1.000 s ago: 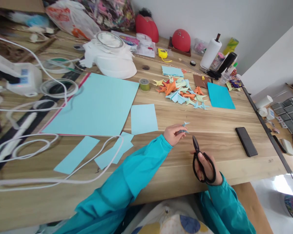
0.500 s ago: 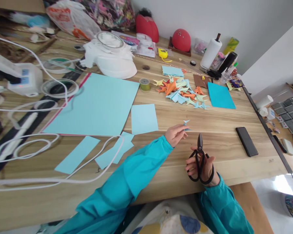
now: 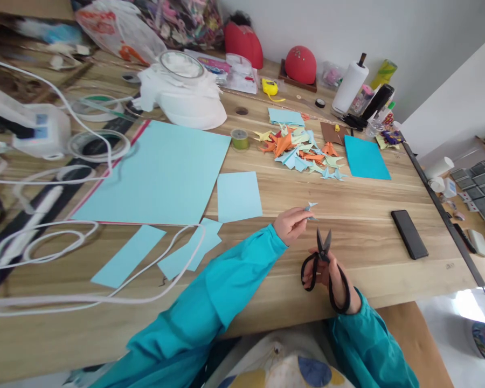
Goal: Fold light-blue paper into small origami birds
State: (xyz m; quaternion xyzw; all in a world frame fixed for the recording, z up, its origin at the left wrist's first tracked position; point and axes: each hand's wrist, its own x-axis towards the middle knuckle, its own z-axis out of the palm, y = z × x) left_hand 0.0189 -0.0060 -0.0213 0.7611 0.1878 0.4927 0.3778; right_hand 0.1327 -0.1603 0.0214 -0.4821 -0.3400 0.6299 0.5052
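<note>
From here I have the left hand [image 3: 291, 225] pinching a small folded paper piece [image 3: 309, 207] between thumb and fingers, its pale blue points poking out past the fingertips. The right hand [image 3: 338, 284] is wrapped around the handles of the scissors [image 3: 324, 255], blades spread and pointing toward the far side of the table [image 3: 275, 280], just below and to the right of the left grip, clear of the paper. I judge the paper piece nearly weightless, crisp along its creases but easy to crush, so I'd hold it lightly by its folded middle and spare the thin tips; the fingers cover much of it, so I can't be sure which fold they're on. The scissors look heavier and stiff, best held, I reckon, by the black loops. Beyond the left grip I have a pile of folded pieces [image 3: 295, 152], to its left a square sheet [image 3: 240, 196], and right of the scissors grip a phone [image 3: 409, 234].
</note>
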